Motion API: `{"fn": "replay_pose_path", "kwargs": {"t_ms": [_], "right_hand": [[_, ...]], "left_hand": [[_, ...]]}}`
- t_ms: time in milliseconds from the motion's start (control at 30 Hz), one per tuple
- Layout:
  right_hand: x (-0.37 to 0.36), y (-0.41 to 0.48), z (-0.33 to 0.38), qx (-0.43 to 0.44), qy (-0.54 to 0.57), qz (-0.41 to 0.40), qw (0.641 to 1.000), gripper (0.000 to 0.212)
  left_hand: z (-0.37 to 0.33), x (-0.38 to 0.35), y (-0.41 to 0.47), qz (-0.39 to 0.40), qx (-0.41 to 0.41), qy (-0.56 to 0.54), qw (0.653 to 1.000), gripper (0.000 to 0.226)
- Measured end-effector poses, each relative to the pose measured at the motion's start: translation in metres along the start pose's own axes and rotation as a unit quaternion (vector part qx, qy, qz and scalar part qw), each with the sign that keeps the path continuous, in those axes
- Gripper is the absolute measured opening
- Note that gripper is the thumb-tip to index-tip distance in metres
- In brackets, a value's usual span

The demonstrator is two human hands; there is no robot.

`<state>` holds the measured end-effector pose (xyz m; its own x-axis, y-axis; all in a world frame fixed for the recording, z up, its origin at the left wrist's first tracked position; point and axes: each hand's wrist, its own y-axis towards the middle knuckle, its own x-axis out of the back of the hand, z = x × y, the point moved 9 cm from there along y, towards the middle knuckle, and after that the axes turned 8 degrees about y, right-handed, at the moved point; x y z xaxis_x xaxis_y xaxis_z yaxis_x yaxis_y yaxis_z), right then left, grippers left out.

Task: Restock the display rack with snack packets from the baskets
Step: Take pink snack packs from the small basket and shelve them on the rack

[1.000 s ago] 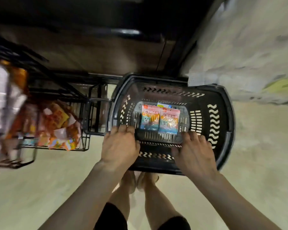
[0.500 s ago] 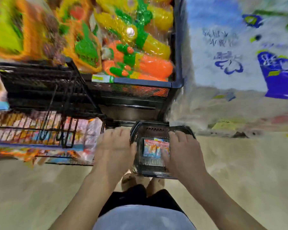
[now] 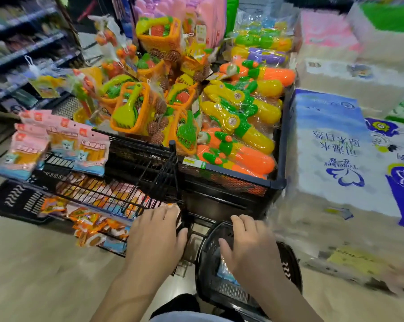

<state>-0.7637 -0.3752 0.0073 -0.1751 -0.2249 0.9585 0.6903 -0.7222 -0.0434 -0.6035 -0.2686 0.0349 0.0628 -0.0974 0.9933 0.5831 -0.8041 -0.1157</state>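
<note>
Risen out of the basket (image 3: 287, 268), my left hand (image 3: 157, 238) and right hand (image 3: 249, 249) hang empty, fingers (image 3: 164, 217) apart; the snack packets (image 3: 223, 271) lie beneath the right, nearer hand, rack (image 3: 98, 194) leftward.

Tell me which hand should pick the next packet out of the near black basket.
Right, most likely. The right hand hangs open directly over the near black basket, just above the packet. The left hand sits off to the side, over the wire rack.
</note>
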Motion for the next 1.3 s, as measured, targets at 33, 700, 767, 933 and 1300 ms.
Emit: {"fn": "replay_pose_path", "kwargs": {"t_ms": [33, 700, 767, 933, 1300], "right_hand": [[0.003, 0.004, 0.006, 0.015, -0.002, -0.009, 1.0, 0.056], [-0.062, 0.129, 0.262, 0.046, -0.031, 0.028, 0.998, 0.056], [-0.074, 0.143, 0.295, 0.041, -0.033, 0.023, 0.998, 0.058], [-0.094, 0.176, 0.356, -0.009, -0.036, 0.064, 0.997, 0.069], [-0.114, 0.235, 0.391, -0.048, 0.008, 0.08, 0.996, 0.065]], "left_hand": [[0.007, 0.003, -0.003, -0.005, 0.015, -0.002, 1.0, 0.054], [0.305, -0.019, 0.047, 0.051, 0.111, -0.031, 0.992, 0.053], [0.343, -0.02, 0.065, 0.051, 0.103, -0.026, 0.993, 0.055], [0.411, -0.019, 0.107, 0.054, 0.086, -0.042, 0.994, 0.055], [0.439, -0.028, 0.179, 0.049, 0.033, -0.026, 0.998, 0.05]]}}
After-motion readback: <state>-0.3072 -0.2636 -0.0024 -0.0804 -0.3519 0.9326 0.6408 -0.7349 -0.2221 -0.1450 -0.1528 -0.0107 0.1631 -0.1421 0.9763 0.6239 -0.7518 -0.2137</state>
